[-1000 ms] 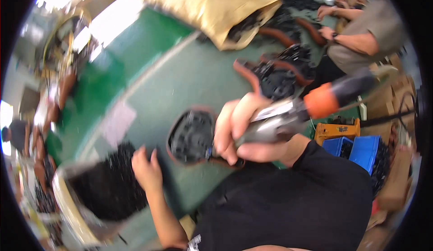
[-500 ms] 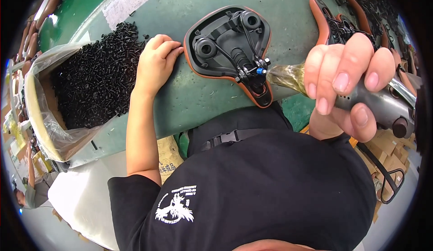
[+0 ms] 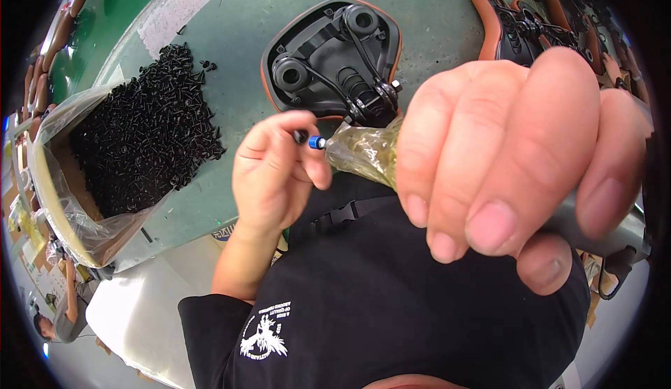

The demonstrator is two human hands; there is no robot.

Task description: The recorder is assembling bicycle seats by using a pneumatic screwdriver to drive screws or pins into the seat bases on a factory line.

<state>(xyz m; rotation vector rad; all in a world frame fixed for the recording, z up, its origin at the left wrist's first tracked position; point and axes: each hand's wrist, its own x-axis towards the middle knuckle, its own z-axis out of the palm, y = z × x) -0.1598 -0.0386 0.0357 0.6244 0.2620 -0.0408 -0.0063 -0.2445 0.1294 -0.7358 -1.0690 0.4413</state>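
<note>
My left hand (image 3: 269,172) pinches a small black screw (image 3: 300,137) between thumb and forefinger. Right in front of that screw is the blue-collared tip of a power screwdriver (image 3: 363,155), its nose wrapped in yellowish clear plastic. I cannot tell whether screw and tip touch. My right hand (image 3: 503,158) is wrapped around the screwdriver's grey metal body, large and close to the camera. Just beyond both hands a bicycle saddle (image 3: 325,71) lies upside down on the green bench, black underside up with a brown edge. Its narrow nose is hidden behind the hands and tool.
At left, a plastic-lined box (image 3: 49,186) lies on its side, with a heap of black screws (image 3: 150,127) spilling onto the bench. A paper sheet (image 3: 178,11) lies behind it. More brown-and-black saddles (image 3: 489,18) sit at the far right. Another person (image 3: 66,312) is at lower left.
My left hand has come right from beside the saddle and now has a screw at the screwdriver's tip. My right hand has brought the screwdriver left and closer to the camera, off the saddle.
</note>
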